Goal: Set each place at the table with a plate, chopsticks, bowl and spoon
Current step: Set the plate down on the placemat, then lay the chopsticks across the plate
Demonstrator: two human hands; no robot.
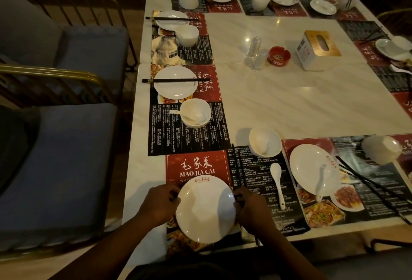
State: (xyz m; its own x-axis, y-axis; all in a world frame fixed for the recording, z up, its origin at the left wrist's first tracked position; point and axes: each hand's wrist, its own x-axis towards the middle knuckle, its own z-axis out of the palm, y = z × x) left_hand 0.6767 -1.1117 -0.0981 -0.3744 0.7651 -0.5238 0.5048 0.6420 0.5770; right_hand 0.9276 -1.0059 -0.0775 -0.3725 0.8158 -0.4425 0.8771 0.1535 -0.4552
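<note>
A white plate (205, 210) with a red logo lies on the red and black placemat (198, 163) at the near table edge. My left hand (160, 204) grips its left rim and my right hand (249, 208) grips its right rim, fingers curled. Dark chopsticks (234, 157) run along the plate's right side and pass under my right hand. On the mat, a white spoon (277, 181) lies to the right of the plate. An empty white bowl (264, 141) stands beyond it.
The place to the right has a plate (307, 168) with a spoon on it, loose chopsticks (367, 183) and a tipped bowl (379, 148). Set places line the left and far sides. A tissue box (316, 50), red ashtray (279, 55) and clear shakers (255, 53) stand mid-table. Blue chairs (66, 157) stand left.
</note>
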